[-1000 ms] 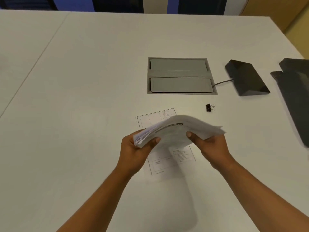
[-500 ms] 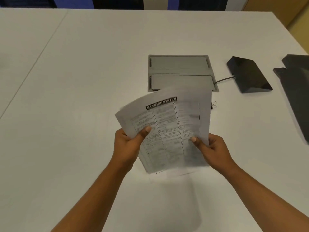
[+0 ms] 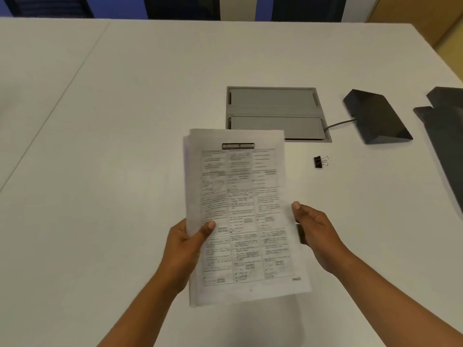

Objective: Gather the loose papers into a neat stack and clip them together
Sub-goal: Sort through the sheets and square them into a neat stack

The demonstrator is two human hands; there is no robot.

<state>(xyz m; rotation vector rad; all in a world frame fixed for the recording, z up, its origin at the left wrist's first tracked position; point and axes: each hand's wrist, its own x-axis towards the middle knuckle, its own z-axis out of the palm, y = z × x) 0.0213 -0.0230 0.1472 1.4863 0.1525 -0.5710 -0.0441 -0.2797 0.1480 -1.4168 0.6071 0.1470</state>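
Papers (image 3: 240, 209) are held upright above the table (image 3: 125, 121), not yet square: one sheet sticks out at the top left. The left hand (image 3: 185, 244) pinches the left edge with its thumb on top. The right hand (image 3: 313, 231) is half open, touching the right edge. Step in hand is aligning, I think; next, tap the edges even, then fetch the binder clip (image 3: 320, 161), lying well apart on the right.

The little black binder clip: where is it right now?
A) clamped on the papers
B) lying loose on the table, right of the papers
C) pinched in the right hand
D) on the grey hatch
B: the binder clip lies alone on the table, right of the papers.
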